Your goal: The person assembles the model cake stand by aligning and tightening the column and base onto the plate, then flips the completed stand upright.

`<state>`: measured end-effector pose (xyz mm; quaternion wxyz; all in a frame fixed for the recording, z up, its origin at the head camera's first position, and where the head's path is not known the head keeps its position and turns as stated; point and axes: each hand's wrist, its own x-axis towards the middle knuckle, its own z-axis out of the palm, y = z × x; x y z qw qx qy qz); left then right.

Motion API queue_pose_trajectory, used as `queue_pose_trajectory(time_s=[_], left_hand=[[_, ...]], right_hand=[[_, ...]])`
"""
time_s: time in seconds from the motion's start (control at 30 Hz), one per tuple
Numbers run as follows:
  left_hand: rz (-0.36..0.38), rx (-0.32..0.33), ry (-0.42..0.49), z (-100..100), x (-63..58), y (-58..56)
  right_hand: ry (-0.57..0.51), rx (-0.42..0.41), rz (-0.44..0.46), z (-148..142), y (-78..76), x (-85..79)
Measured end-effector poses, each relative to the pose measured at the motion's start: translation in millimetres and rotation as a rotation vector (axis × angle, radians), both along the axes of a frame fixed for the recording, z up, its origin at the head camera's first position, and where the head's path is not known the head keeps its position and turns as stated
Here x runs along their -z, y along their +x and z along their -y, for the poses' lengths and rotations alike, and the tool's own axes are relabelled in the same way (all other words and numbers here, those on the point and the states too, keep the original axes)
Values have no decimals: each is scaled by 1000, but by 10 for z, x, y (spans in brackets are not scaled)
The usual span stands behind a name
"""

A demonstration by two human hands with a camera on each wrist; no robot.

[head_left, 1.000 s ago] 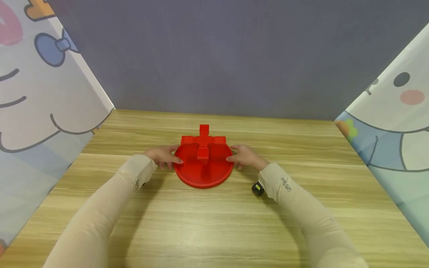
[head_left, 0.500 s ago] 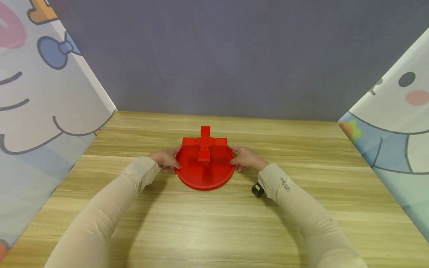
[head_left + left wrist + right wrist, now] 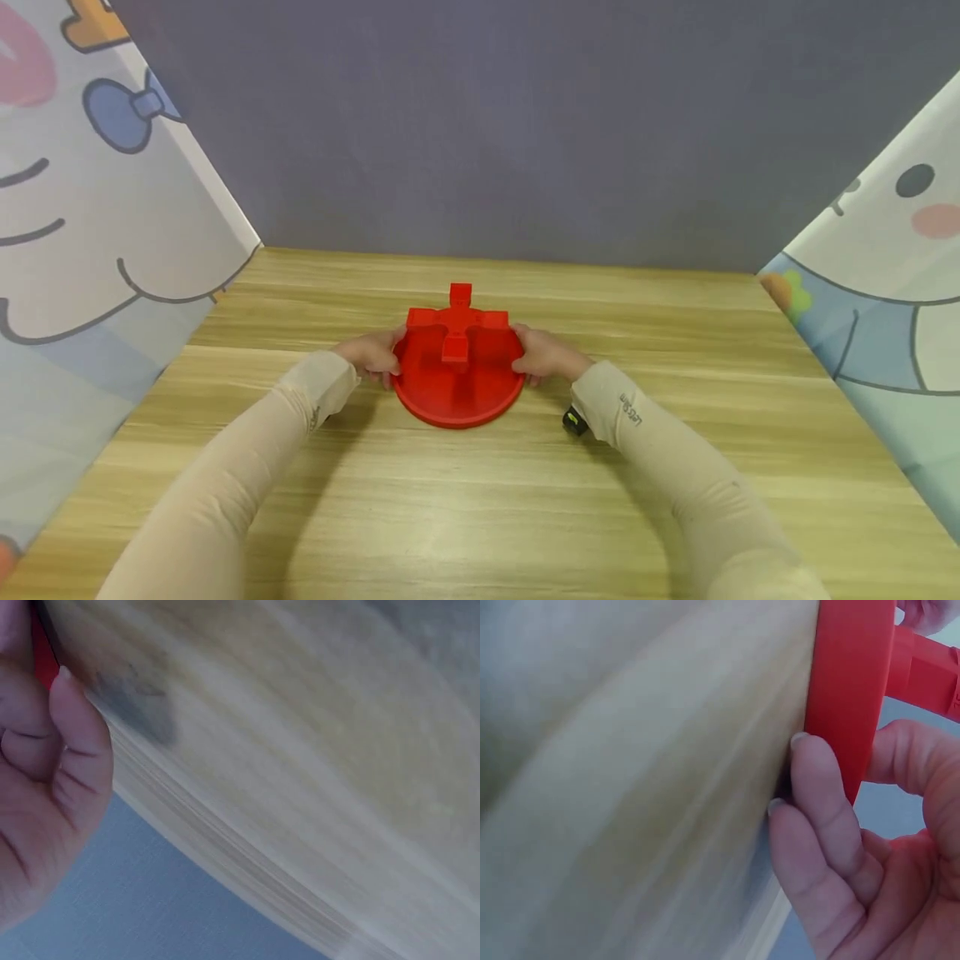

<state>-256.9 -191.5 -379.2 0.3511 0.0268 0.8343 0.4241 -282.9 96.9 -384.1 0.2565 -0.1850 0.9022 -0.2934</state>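
Note:
A bright red stand (image 3: pixel 457 400) with a round base and a four-armed cross (image 3: pixel 456 321) on top of a short post is at the middle of the table. On the base's left edge, my left hand (image 3: pixel 375 353) grips the rim. My right hand (image 3: pixel 546 353) holds the opposite edge. The right wrist view shows the thumb (image 3: pixel 904 754) over the base's upper face and two fingertips (image 3: pixel 810 761) against its side and lower edge. In the left wrist view, curled fingers (image 3: pixel 79 735) meet a sliver of red at the upper left; most of the stand is out of that view.
The wood-grain table (image 3: pixel 465 517) runs back to a grey panel (image 3: pixel 487 133). Cartoon-printed cloths (image 3: pixel 112 217) hang on both sides. A small black wrist device (image 3: pixel 575 421) sits under the right cuff.
Both hands have drawn in on the rim, their thumbs less outstretched than a second ago. The stand appears slightly lower in the head view, which has itself shifted a little.

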Motion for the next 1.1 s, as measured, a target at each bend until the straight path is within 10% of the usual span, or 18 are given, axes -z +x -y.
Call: queue_pose_trajectory(time_s=[0.37,1.1], left_hand=[[-2,2,-12,15,-75,49],[95,89,-61,97,-237,194]], right_hand=[[-47,33,-14,-12,0,-54],[-718,325,421,-177,128,-76]])
